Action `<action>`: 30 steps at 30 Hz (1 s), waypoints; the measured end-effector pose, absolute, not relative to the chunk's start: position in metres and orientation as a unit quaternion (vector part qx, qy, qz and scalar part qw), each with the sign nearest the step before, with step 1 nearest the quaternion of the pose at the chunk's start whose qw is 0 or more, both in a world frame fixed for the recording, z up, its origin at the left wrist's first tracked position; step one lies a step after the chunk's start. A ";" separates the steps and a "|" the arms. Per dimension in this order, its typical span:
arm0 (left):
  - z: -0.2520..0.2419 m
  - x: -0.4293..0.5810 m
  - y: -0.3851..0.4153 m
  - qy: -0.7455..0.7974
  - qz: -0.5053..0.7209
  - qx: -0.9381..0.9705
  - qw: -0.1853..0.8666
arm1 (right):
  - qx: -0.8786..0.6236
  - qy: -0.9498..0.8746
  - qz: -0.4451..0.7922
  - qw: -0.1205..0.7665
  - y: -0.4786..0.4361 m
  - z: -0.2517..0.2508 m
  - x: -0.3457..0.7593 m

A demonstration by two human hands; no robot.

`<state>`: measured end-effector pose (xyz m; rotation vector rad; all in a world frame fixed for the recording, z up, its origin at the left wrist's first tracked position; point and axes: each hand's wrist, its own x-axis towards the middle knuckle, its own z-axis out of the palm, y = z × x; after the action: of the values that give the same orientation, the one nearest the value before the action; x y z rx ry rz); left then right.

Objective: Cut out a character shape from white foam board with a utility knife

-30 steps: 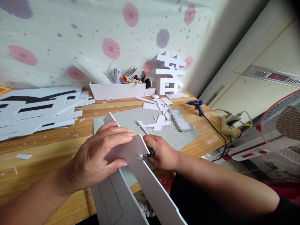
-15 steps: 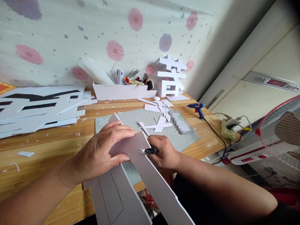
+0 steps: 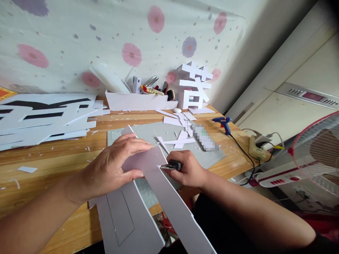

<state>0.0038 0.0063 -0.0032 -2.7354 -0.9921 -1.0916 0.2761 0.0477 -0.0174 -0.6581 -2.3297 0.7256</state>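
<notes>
My left hand (image 3: pixel 124 160) grips a white foam board (image 3: pixel 143 158), thumb underneath and fingers across its top. Two long arms of the board run down toward me, and the left one bears pencil lines. In my right hand (image 3: pixel 189 169) is a utility knife (image 3: pixel 173 165) with a black handle. Its blade tip touches the right edge of the board, close to my left fingertips, with a tiny white shaving at the tip. Beneath the board lies a grey cutting mat (image 3: pixel 148 132).
White offcuts (image 3: pixel 181 135) and a pixelated phone-like object (image 3: pixel 205 137) lie on the mat. Behind stand a tool box (image 3: pixel 137 101) and a white cut-out character (image 3: pixel 194 86). A blue glue gun (image 3: pixel 224 123) rests at right, near a power strip (image 3: pixel 256 146). Stacked cut boards (image 3: pixel 47 120) lie left.
The knife tip has shifted slightly up and left along the board's edge, and more of the blade shows. The board has tilted a little, its lower end moving left.
</notes>
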 end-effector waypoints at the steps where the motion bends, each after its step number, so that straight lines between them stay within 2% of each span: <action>1: -0.003 0.004 0.006 -0.315 -0.352 -0.881 0.016 | -0.253 -0.879 0.276 0.296 0.048 -0.017 0.276; 30: 0.000 0.009 -0.001 -0.286 -0.388 -0.876 -0.031 | -0.262 -0.886 0.321 0.207 0.045 -0.011 0.268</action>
<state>0.0092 -0.0013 0.0001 -2.8054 -0.9172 -1.2432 0.2683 0.0450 -0.0108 -0.7305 -2.4686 0.8933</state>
